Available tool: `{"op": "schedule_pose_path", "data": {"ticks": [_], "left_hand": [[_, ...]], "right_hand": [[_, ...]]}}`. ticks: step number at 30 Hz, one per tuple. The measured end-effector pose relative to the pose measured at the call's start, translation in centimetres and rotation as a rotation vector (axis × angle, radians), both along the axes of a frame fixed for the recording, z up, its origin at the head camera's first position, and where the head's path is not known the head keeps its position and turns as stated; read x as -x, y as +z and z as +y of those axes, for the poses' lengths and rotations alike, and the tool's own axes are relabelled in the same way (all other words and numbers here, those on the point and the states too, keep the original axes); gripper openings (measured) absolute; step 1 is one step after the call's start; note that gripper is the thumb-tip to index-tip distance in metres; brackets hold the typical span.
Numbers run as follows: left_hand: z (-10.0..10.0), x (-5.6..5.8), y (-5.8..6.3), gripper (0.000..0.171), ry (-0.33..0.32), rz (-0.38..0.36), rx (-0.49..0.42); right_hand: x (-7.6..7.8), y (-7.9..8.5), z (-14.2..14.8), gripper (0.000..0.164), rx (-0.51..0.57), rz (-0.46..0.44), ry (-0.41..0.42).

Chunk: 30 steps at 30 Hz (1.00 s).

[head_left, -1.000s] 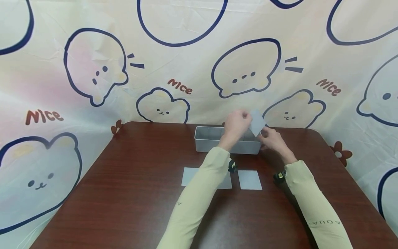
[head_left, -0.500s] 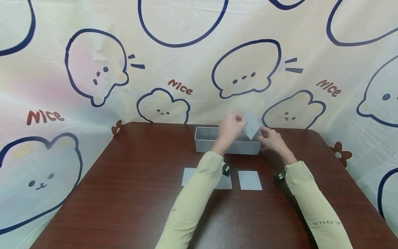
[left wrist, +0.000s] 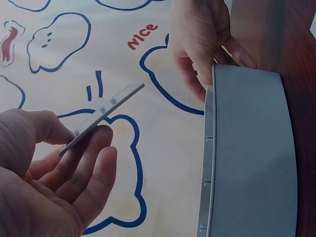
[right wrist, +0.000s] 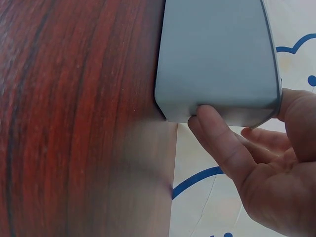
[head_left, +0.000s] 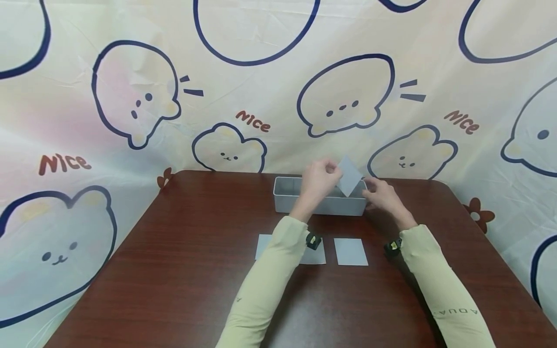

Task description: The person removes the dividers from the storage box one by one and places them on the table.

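My left hand (head_left: 318, 183) pinches a thin light-grey square panel (head_left: 349, 176) between thumb and fingers. In the head view it is tilted corner-down over the right part of a long grey box (head_left: 300, 205). The left wrist view shows the panel (left wrist: 103, 118) almost edge-on, with faint marks on its face, apart from the box. Short ribs run along the inner wall of the box (left wrist: 254, 148). My right hand (head_left: 385, 195) grips the box's right end. In the right wrist view, fingers (right wrist: 217, 133) press on the end wall and the thumb lies at the rim.
Grey panels lie flat in front of the box: one panel (head_left: 350, 252) on the right, more grey panel surface (head_left: 263, 245) partly hidden by my left forearm. The dark wooden table (head_left: 183, 270) ends at a patterned cloth backdrop (head_left: 278, 96).
My left hand has moved left and slightly down, carrying the panel from the box's right end further inward along it. The right hand stays on the box end.
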<state>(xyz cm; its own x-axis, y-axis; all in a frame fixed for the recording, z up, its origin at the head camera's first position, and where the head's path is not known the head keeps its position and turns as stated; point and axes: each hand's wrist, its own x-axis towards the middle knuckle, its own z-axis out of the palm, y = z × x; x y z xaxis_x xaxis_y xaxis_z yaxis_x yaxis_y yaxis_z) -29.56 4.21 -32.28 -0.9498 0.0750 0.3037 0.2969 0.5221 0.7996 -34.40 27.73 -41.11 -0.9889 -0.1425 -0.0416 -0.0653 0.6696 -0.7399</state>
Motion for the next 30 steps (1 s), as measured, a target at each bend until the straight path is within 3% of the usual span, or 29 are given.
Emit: {"op": "schedule_pose_path", "data": {"ticks": [6, 22, 30], "left_hand": [[-0.8, -0.2, -0.1, 0.013, -0.004, 0.006, 0.003], [-3.5, -1.1, -0.1, 0.016, -0.043, -0.072, -0.077], [-4.1, -1.5, -0.6, 0.012, -0.069, -0.039, -0.075]], "right_hand": [[-0.2, 0.0, 0.0, 0.053, -0.012, 0.024, 0.003], [-0.2, 0.0, -0.2, 0.058, -0.013, -0.001, -0.006], [-0.2, 0.1, 0.1, 0.058, -0.026, 0.003, -0.01]]}}
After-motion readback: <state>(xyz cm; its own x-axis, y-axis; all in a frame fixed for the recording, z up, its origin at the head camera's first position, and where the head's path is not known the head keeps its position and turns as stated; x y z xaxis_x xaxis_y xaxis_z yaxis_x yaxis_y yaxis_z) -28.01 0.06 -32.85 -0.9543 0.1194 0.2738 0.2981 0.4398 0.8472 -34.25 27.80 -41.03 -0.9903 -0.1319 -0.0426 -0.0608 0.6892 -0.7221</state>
